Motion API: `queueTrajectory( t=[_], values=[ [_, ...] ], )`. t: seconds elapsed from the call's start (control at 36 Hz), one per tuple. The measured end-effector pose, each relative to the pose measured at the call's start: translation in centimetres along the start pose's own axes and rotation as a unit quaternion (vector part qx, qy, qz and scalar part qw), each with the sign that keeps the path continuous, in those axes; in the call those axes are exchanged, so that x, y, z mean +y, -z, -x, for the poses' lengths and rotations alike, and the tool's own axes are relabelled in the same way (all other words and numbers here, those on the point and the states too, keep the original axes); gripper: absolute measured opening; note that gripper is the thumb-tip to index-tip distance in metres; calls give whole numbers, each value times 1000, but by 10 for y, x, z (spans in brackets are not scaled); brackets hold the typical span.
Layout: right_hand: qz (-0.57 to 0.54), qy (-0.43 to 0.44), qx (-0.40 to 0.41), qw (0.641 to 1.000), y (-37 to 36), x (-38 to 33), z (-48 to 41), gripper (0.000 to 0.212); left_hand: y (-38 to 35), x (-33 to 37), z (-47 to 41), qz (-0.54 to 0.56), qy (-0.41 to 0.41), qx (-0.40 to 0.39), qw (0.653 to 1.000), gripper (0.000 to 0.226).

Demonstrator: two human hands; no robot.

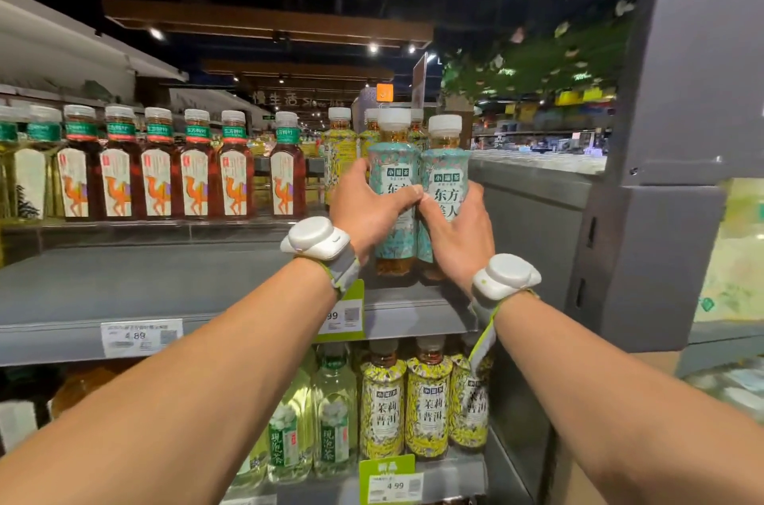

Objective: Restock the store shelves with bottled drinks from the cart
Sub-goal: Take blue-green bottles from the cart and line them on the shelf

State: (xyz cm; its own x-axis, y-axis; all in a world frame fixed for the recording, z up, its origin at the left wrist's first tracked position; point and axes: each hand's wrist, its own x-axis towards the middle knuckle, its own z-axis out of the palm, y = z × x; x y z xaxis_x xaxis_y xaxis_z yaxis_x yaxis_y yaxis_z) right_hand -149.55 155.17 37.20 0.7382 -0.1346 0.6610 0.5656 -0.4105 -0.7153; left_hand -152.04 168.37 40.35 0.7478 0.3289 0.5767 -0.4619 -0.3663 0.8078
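At the upper shelf (165,277) | left grip (368,211) clasps one teal bottle (392,173), right grip (459,231) its twin (446,178) | I judge placing; next: release.

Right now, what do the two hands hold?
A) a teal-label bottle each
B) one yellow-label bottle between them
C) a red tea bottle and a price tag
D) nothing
A: the left hand grips the left teal-label bottle and the right hand the right teal-label bottle, side by side.

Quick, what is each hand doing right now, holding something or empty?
Left hand: grips the left teal bottle.
Right hand: grips the right teal bottle beside it.
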Motion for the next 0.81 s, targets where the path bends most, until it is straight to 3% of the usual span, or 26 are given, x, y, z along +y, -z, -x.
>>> queueTrajectory(
  t=[0.22, 0.42, 0.61, 0.81],
  values=[
    [77, -29, -23, 996, -1, 9, 1, 60, -5, -13, 1, -56, 47, -21, 997, 93],
    [60, -55, -12, 997, 9, 15, 2, 62, -14, -10, -3, -111, 26, -46, 992, 72],
    [81, -40, -7, 996, 23, 15, 6, 60, -25, -9, 3, -143, 36, -50, 988, 86],
    [126, -20, -14, 992, 27, 24, 18, 82, -35, -8, 4, -137, 39, -36, 989, 66]
  ],
)
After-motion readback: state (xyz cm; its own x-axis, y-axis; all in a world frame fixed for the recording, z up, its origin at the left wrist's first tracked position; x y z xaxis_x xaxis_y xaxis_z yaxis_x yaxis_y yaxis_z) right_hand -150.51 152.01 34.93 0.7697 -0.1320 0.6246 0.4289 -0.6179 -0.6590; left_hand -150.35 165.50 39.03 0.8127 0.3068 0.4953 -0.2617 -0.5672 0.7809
